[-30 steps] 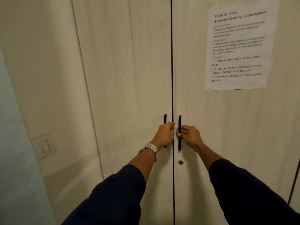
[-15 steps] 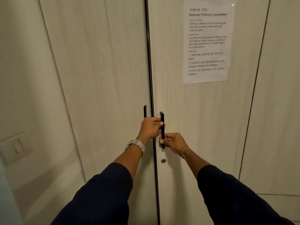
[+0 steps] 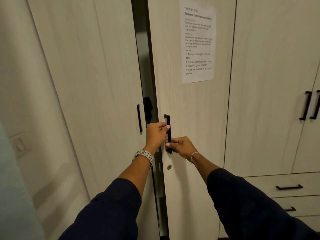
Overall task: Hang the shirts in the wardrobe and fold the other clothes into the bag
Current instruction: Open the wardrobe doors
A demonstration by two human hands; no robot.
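Observation:
A pale wood-grain wardrobe fills the view. Its right door (image 3: 194,104) stands slightly ajar, and a dark gap (image 3: 145,66) shows between it and the left door (image 3: 97,84). Both hands are on the right door's black bar handle (image 3: 168,118). My left hand (image 3: 156,134) grips its upper part, and my right hand (image 3: 180,146) grips its lower end. The left door's handle (image 3: 139,118) is free. Something dark sits inside the gap, too dim to identify. No shirts or bag are in view.
A printed task sheet (image 3: 197,42) is taped to the right door, with a keyhole (image 3: 169,167) below the handle. Further right are more wardrobe doors with black handles (image 3: 310,105) and drawers (image 3: 289,187). A wall switch (image 3: 20,144) sits at the left.
My left hand has shifted from the left door's handle to the right door's handle. The right door has swung out, opening a dark gap. The view has shifted right.

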